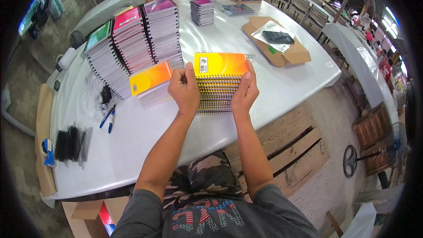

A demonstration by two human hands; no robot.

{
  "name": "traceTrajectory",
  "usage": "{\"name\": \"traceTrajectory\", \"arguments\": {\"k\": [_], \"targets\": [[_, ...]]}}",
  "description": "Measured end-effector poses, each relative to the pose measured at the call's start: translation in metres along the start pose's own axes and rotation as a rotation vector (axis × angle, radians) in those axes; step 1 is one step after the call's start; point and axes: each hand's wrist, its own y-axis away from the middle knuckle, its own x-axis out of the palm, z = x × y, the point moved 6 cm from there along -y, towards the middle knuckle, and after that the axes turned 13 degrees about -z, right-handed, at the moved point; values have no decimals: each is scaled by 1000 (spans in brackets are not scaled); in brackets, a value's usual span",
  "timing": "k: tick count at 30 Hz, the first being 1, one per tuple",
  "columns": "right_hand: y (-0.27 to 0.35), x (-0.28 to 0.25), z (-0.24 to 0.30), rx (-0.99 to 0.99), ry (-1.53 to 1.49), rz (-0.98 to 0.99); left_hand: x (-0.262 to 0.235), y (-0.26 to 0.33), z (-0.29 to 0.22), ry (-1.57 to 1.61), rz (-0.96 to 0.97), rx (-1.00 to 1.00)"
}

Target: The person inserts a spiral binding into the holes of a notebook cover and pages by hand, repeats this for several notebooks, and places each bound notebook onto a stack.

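A glossy white-covered table [246, 125] fills the workshop. Near its front edge, the left hand [184, 90] and right hand [245, 92] clasp a stack of yellow-orange spiral notebooks [217, 89] between them, fingers partly curled against opposite sides; whether it rests on the table, I cannot tell. Just left sit unbound yellow-orange booklets [150, 78]; farther left lie blue-handled pliers [111, 121] and black binding coils [72, 146].

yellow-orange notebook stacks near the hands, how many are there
2: the held stack, gripped between the left hand and right hand, and the second stack, on the table just left of the left hand. More could be hidden.
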Motion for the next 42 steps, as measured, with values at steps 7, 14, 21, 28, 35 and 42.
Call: {"name": "traceTrajectory", "arguments": {"k": [7,14,21,28,35,42], "targets": [[3,3,3,-69,52,15,-7,-5,7,17,-44,-116],[5,-37,26,-177,-145,-175,-65,-73,21,-568,176,503],[119,2,31,776,-534,528,-135,-37,14,-758,680,574],[178,33,18,1260,-590,981,-189,21,-57,-573,677,517],[197,45,10,761,-408,1206,-216,46,44,-39,450,-727],[211,45,2,689,-238,1302,-238,40,36,-419,474,-216]]}}
